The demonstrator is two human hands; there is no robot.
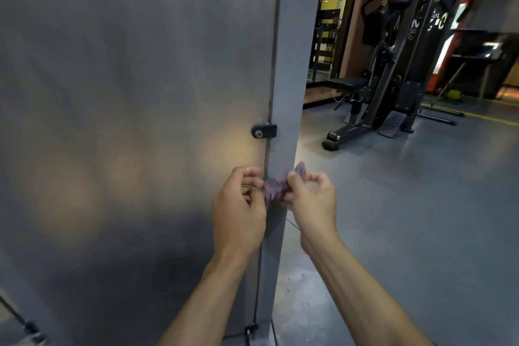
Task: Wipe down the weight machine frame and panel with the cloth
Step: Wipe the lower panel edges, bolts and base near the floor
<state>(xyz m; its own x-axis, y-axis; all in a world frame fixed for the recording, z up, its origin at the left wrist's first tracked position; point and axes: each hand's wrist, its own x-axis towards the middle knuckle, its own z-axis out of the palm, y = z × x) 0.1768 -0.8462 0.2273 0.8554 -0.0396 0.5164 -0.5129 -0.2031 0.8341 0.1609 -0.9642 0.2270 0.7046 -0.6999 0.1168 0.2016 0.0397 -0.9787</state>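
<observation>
**Cloth bunched between both hands, right at the frame post**

I have the cloth (276,187) gathered into a small purple wad, pinched from both sides: my left hand (238,213) grips its left end with curled fingers, my right hand (311,202) grips its right end between thumb and fingers. Neither hand is free.

What the next move turns on is how the wad sits against the machine. It lies directly in front of the frame (292,93), the grey upright post whose long axis runs top to bottom through my view. The panel (134,93) spreads away to the left of that post, and the seam between them passes just behind my left fingertips. I cannot tell whether the cloth touches the metal or hangs just off it.

My left hand is on the panel side, my right on the post's outer edge. The black clip (264,130) sits above the cloth on the seam.

I judge the cloth is being regathered, so strokes would best follow the post, up or down.
</observation>
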